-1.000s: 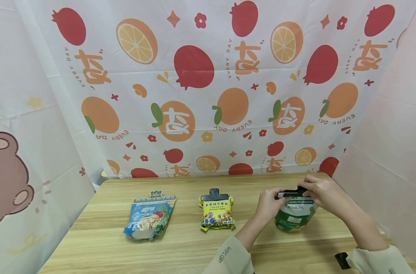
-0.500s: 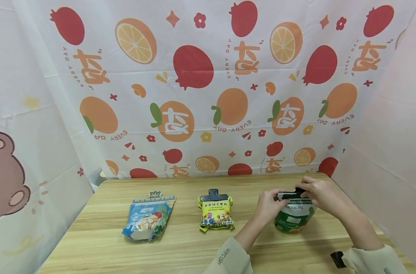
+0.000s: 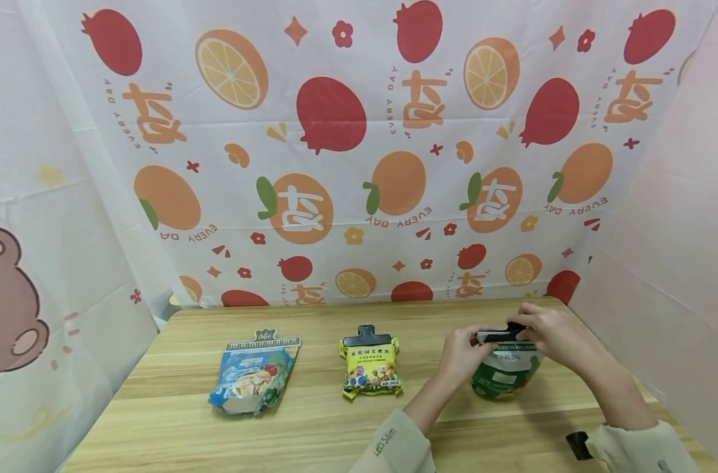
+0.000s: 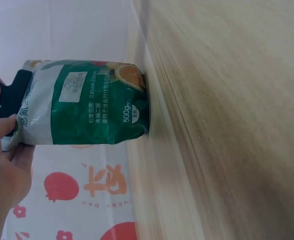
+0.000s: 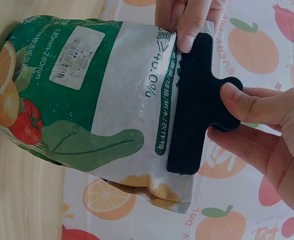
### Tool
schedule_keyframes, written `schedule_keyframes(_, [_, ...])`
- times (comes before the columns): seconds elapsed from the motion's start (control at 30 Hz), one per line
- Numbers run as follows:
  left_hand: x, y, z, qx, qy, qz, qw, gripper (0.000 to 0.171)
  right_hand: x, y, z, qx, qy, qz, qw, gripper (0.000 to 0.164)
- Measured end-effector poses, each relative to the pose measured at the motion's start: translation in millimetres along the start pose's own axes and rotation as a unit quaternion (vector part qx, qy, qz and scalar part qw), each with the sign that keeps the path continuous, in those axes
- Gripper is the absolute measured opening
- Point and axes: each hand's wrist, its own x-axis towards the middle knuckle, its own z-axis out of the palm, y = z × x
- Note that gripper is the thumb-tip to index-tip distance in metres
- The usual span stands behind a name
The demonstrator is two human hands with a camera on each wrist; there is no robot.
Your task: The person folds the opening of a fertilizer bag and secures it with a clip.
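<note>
A green and white fertilizer bag (image 3: pixel 503 374) stands on the table at the right, printed with an orange and a tomato. Across its top lies a black bag clip (image 5: pixel 196 107). My right hand (image 5: pixel 272 132) pinches the clip's handle between thumb and fingers. At the bag's other top corner, my left hand (image 4: pixel 4 167) pinches the folded edge, its thumb beside the end of the clip. In the head view, the left hand (image 3: pixel 462 358) is on the bag's left and the right hand (image 3: pixel 554 332) on its right. Whether the clip's jaws press fully on the bag I cannot tell.
A yellow bag (image 3: pixel 372 371) with a black clip (image 3: pixel 366 336) on top lies mid-table. Farther left lies a blue bag (image 3: pixel 252 381) under a wide printed clip (image 3: pixel 264 341). A fruit-patterned curtain (image 3: pixel 347 164) hangs behind the wooden table (image 3: pixel 264 447).
The clip has tilted slightly and its front face sits a little lower on the bag's top. Both hands stay at the bag. The head view has shifted a little.
</note>
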Motion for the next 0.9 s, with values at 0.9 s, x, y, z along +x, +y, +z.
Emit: schedule_keyframes(0.9, [-1.4,-0.8,-0.1,-0.003,0.007,-0.007,0.9999,0.016,-48.9,16.2,16.0,0.304,0.15,0.267,0.902,0.033])
